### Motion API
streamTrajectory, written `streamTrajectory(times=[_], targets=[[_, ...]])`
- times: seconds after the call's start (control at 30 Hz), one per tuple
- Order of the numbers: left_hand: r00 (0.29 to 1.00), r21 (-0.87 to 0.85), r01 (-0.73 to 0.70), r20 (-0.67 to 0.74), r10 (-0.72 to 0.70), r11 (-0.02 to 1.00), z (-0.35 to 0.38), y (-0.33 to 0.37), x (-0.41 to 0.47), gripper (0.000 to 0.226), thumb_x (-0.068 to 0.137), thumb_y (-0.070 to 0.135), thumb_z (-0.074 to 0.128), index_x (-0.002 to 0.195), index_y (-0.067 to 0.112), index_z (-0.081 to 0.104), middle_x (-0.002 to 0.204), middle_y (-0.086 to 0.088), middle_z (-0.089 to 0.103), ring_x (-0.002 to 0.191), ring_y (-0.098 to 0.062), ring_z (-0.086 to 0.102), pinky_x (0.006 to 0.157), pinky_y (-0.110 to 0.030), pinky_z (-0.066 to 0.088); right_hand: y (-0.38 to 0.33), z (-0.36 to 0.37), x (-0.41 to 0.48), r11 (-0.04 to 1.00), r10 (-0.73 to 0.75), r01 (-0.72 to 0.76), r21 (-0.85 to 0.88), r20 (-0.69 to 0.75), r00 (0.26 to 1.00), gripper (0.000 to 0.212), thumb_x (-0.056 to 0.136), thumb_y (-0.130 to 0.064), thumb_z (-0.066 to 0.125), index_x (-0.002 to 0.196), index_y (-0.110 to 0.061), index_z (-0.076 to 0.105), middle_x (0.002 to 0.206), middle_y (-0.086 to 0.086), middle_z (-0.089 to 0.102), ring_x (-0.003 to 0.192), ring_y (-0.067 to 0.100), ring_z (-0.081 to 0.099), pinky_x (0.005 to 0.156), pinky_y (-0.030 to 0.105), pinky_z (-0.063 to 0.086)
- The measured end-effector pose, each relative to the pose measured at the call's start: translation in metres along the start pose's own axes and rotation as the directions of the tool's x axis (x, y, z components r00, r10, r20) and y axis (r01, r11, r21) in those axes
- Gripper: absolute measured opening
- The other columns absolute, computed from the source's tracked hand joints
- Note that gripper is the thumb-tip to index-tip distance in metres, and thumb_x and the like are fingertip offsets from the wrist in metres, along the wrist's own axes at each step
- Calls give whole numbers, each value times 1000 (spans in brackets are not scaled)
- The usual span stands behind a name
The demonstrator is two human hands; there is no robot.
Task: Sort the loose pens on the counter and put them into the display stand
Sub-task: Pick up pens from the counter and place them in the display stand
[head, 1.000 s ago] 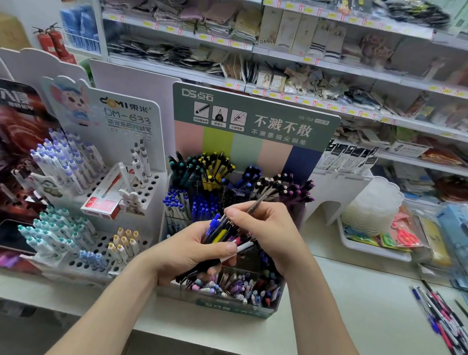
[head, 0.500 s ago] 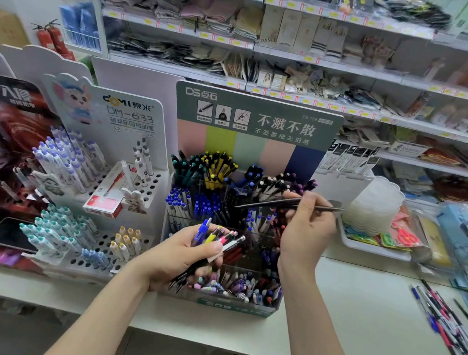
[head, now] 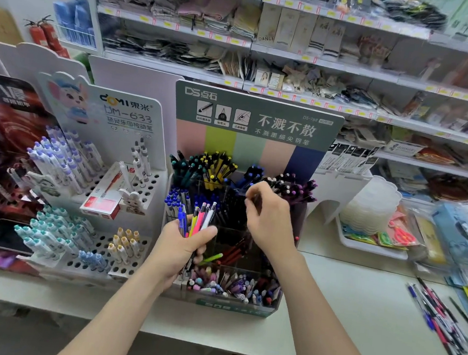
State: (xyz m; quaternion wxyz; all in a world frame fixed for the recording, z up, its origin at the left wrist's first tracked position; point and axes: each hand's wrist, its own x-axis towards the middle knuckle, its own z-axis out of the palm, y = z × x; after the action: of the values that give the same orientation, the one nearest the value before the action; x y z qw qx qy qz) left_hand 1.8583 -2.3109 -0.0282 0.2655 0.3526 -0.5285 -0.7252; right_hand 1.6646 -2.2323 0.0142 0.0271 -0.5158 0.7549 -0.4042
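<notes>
Bundled pens (head: 199, 217) in blue, yellow, pink and white are fanning upward out of the left grip (head: 181, 248), which is clasping them over the front left part of the display stand (head: 261, 122). Up and to the right of it, the right grip (head: 270, 219) is pinching a dark pen (head: 256, 200), mostly hidden by its curled fingers, and is hovering over the stand's middle compartments. Well off to the right of that grip, loose pens (head: 442, 320) are lying scattered on the pale surface (head: 343, 302).
</notes>
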Motion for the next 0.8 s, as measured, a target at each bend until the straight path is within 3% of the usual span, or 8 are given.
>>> streamTrajectory(times=[0.1,0.17,0.27,0.43,0.5,0.6,0.7,0.8], targets=[[1000,30,-18,-22,18,999,5,-3,3,20,98,13,76,107,-3,68,71,-10,53,59,-19,50,48,-31,42,-2,-5,6,999,14,-21,29,218,976,30,97,-5,70,114,-27,59,94,-11,69,79,3,61,75,25,49],[999,29,-21,-29,22,999,9,-2,4,16,100,13,72,104,-1,65,67,-7,53,59,-19,51,49,-31,43,0,-7,8,1000,-2,6,-24,126,992,31,99,-4,67,119,-26,56,92,-7,67,80,10,62,75,32,52],[1000,16,-25,-5,25,1000,17,-2,4,11,102,13,69,104,3,64,64,-5,53,58,-19,51,48,-30,43,-1,-10,3,1000,-24,23,16,78,997,8,110,-20,54,117,-24,58,79,-7,62,65,9,57,63,36,48],[1000,-7,7,5,-7,1000,20,-1,12,19,104,14,67,119,5,72,65,-8,53,57,-18,49,48,-28,44,4,-9,-12,989,22,-16,145,-40,999,11,115,-29,37,118,-27,48,86,-1,69,66,22,64,62,46,53],[1000,-7,0,10,0,1000,18,0,14,17,104,16,67,117,8,75,71,-15,56,57,-18,49,49,-29,43,8,-4,-15,995,-12,10,98,27,1000,9,114,-25,42,116,-26,51,81,2,68,63,23,62,60,48,52],[1000,-38,-17,1,17,999,17,2,13,15,104,17,69,114,13,78,91,-20,65,58,-17,50,49,-31,43,17,1,-12,998,-52,52,-22,8,999,9,104,-17,63,108,-19,72,88,-5,68,74,11,60,71,34,52],[999,-14,-25,-38,24,1000,18,5,10,21,102,20,70,117,5,74,74,-16,59,58,-18,50,49,-30,43,23,8,-12,958,-71,69,-280,2,997,12,95,-24,72,102,-23,82,99,-6,71,94,20,60,81,42,51],[999,12,-19,-32,20,1000,19,11,9,31,102,20,71,113,-9,64,64,-8,53,56,-18,49,48,-29,42,14,10,-21,919,-81,58,-389,-43,996,24,99,-28,65,120,-24,76,110,-7,70,105,22,59,83,42,47]])
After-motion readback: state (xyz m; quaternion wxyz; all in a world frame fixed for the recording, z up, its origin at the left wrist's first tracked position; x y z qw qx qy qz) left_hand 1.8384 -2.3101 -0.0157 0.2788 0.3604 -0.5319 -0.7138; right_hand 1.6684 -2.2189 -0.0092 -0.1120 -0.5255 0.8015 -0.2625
